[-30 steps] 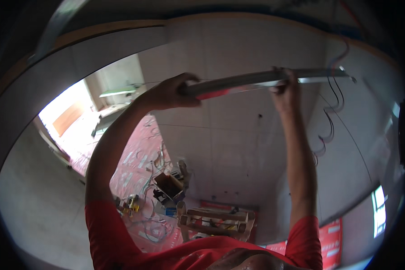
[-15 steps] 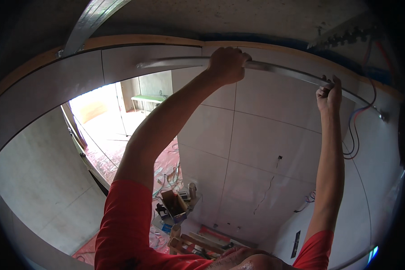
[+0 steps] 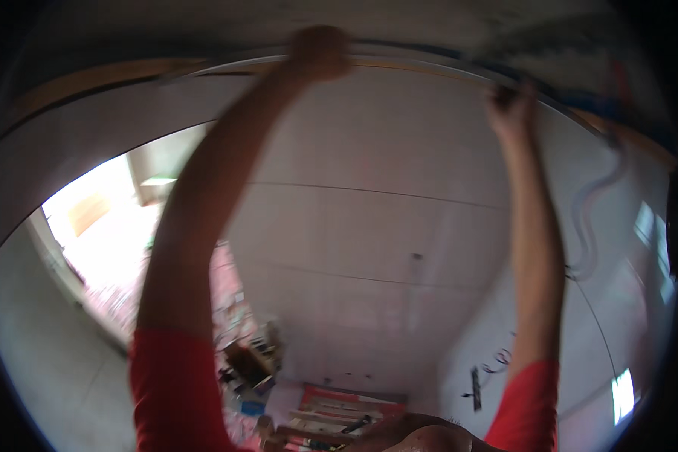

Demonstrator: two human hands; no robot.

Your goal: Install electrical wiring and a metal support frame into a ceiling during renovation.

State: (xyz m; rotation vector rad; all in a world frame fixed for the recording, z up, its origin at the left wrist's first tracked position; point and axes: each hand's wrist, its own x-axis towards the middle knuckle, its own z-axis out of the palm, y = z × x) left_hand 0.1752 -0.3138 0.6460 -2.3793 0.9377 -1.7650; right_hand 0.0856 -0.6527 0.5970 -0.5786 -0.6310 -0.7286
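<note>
Both arms reach overhead, the left hand [image 3: 320, 51] and right hand [image 3: 511, 105] closed around a long thin grey metal strip [image 3: 422, 63], spaced apart to steady it level against the top of the pale tiled wall [image 3: 369, 226].

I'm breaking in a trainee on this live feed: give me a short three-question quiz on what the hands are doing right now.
1. True or false: both hands are raised to the top of the tiled wall.
2. Which hand is further to the left in the picture: the left hand or the right hand?
3. Multiple choice: the long metal strip lies A) on the floor, B) along the top edge of the wall, C) across the doorway.

Key:
1. True.
2. The left hand.
3. B, though motion blur hides the exact grip.
</note>
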